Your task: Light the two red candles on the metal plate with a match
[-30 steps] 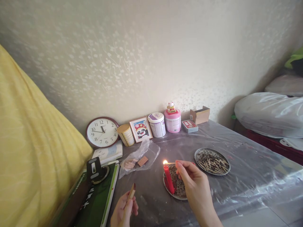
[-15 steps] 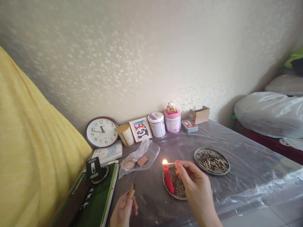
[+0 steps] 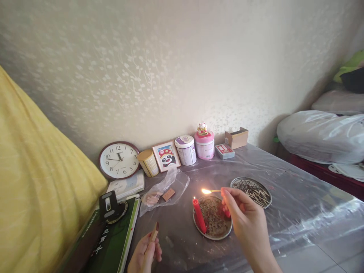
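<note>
A person's right hand [image 3: 247, 220] pinches a burning match [image 3: 216, 190] between thumb and fingertips, the other fingers curled, its flame pointing left above a round dish [image 3: 213, 223]. In that dish, just left of the right hand, a red candle [image 3: 200, 217] leans slightly, a small flame at its wick. The left hand [image 3: 145, 253], nearer the viewer, closes thumb and fingers around a small, thin box [image 3: 155, 231], its dark edge up. Beyond the right hand, a second dish [image 3: 271, 198] holds matchsticks [image 3: 257, 196]; past the left, a clear plastic bag [image 3: 182, 184] lies on the plastic-covered counter [image 3: 173, 235].
</note>
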`<state>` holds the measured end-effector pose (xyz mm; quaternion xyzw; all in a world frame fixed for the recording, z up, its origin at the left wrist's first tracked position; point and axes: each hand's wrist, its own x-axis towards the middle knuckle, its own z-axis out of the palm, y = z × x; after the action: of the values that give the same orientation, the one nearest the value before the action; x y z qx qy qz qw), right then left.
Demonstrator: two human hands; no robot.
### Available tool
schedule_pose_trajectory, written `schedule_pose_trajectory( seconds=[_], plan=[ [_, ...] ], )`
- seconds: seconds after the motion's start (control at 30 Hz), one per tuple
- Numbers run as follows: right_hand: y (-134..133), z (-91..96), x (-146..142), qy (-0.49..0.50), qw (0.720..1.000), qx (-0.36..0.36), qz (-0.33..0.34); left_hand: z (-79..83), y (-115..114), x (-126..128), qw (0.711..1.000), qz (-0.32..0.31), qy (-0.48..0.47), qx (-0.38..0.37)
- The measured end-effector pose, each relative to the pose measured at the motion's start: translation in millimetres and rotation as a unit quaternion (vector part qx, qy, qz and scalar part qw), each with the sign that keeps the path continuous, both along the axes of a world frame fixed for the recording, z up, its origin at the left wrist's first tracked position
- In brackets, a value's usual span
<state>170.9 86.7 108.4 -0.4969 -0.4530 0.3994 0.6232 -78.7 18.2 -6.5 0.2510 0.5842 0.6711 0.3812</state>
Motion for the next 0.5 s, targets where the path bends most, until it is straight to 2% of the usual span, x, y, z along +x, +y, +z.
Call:
schedule_pose_trajectory(
  seconds=[0.13, 0.27, 0.5],
  plan=[
    [7, -2.5, 32, -0.085, 0.994, -0.021, -0.061, 0.1, 1, 0, 1.0, -0.001, -0.002, -0.01],
    [13, -10.8, 52, -0.139, 0.987, -0.043, -0.071, -1.4, 3, 0, 1.0, -0.012, 0.005, -0.018],
    [18, -17.1, 60, -0.108, 0.991, -0.051, -0.066, -7.6, 6, 1, 0.999, 0.0, 0.006, -0.035]
  ],
)
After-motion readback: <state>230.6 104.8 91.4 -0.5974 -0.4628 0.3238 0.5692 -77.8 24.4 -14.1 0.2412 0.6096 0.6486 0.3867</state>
